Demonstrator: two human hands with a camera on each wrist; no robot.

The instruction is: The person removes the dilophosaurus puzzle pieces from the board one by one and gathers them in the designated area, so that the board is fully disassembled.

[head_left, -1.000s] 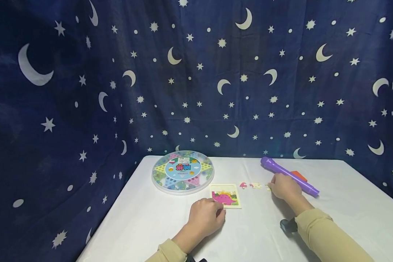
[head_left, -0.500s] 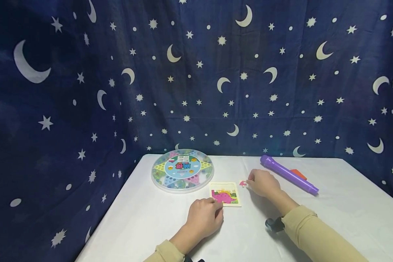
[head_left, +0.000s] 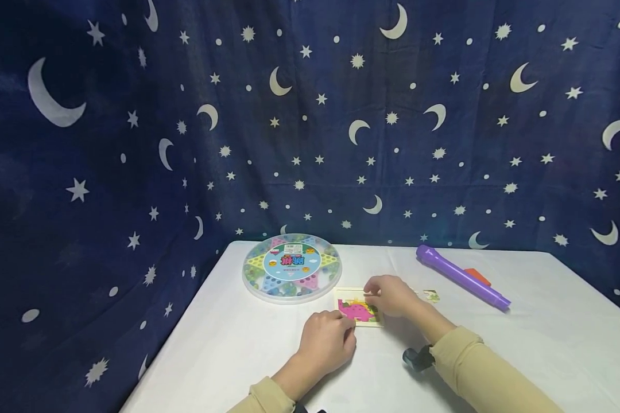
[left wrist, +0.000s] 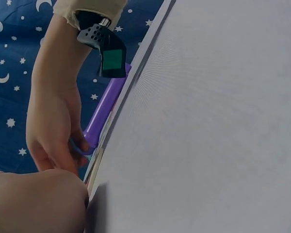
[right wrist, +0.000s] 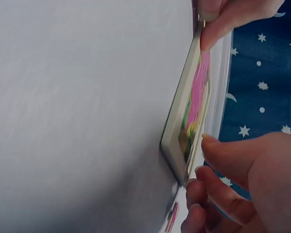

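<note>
A small puzzle board [head_left: 359, 311] with a cream frame and a pink dinosaur picture lies flat on the white table. My left hand [head_left: 324, 343] grips its near left edge; in the right wrist view the left fingers [right wrist: 228, 19] pinch the frame's far end. My right hand [head_left: 392, 297] is over the board's upper right corner, fingers curled. In the right wrist view the right thumb [right wrist: 233, 154] and fingers bend around that edge. Whether a piece lies between the fingertips cannot be made out. One loose puzzle piece [head_left: 431, 295] lies right of the right hand.
A round Chinese checkers set [head_left: 291, 268] in a clear case lies at the back left. A purple toy microphone [head_left: 462, 277] lies to the right, with an orange-red object [head_left: 477, 276] behind it. A dark blue star-and-moon curtain [head_left: 310, 126] borders the table [head_left: 227, 344].
My right hand has moved left from the loose pieces to the board's upper right corner. The piece at the right is uncovered again. My left hand stays on the board.
</note>
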